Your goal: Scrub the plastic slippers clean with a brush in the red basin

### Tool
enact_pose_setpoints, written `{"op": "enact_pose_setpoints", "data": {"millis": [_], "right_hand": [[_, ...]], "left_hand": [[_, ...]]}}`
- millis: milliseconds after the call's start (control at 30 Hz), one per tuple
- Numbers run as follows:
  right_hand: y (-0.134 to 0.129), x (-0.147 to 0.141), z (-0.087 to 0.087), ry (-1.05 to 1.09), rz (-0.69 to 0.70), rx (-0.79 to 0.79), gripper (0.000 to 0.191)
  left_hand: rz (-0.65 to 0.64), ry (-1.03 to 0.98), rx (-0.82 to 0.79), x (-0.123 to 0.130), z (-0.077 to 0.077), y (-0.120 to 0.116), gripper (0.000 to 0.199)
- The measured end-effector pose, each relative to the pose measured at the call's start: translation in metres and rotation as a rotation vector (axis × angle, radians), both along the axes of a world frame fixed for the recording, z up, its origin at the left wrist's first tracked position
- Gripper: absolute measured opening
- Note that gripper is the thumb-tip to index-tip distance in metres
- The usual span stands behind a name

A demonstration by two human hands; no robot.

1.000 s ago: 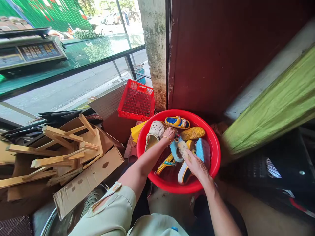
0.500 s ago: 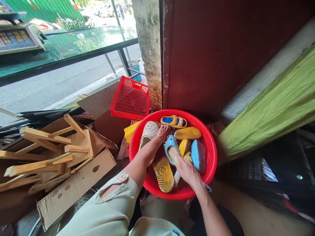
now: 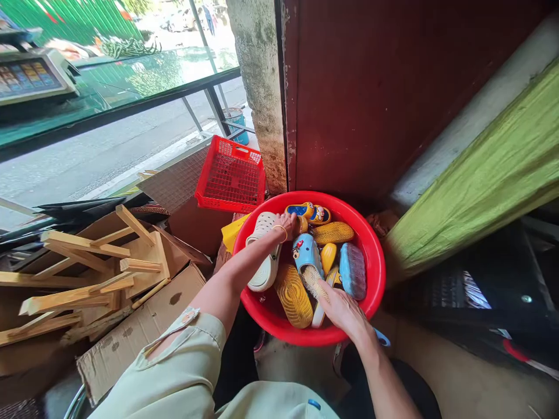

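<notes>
- Red round plastic tub in front of you, footwear piled inside
- your right hand is wrapped round a pale-bristled brush, bristles in the opening of the light-blue rubber clog
- your left hand is by the perforated cream clog, maybe touching something yellow, honestly can't tell its grip
- ridged yellow sole faces up between both clogs

Near the middle of your red basin, the light-blue clog lies with its decorated toe towards eleven o'clock, opening upward. Your brush slants from your four o'clock, pale bristles at that opening. Just beyond the clog, at twelve, sits a yellow shoe, partly hidden
</notes>
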State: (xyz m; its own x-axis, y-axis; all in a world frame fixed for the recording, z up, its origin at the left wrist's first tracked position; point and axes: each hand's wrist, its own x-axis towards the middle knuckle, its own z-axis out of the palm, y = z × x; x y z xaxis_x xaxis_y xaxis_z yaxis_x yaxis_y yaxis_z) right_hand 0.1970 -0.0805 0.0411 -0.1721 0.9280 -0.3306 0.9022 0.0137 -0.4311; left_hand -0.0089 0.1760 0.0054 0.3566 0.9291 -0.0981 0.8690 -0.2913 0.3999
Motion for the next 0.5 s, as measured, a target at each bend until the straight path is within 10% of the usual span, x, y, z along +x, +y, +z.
{"op": "enact_pose_setpoints", "data": {"millis": [100,333,500], "right_hand": [[-0.001,-0.004,0.004,-0.015,-0.009,-0.024,0.055],[-0.006,0.004,0.013,0.114,-0.009,0.036,0.055],[-0.013,0.026,0.027,0.261,-0.162,0.203,0.056]], "left_hand": [[0.008,-0.097,-0.024,-0.014,0.029,0.003,0.1],[0.126,-0.927,-0.135,-0.031,0.08,-0.031,0.076],[0.191,-1.344,-0.304,-0.04,0.089,-0.083,0.063]]}}
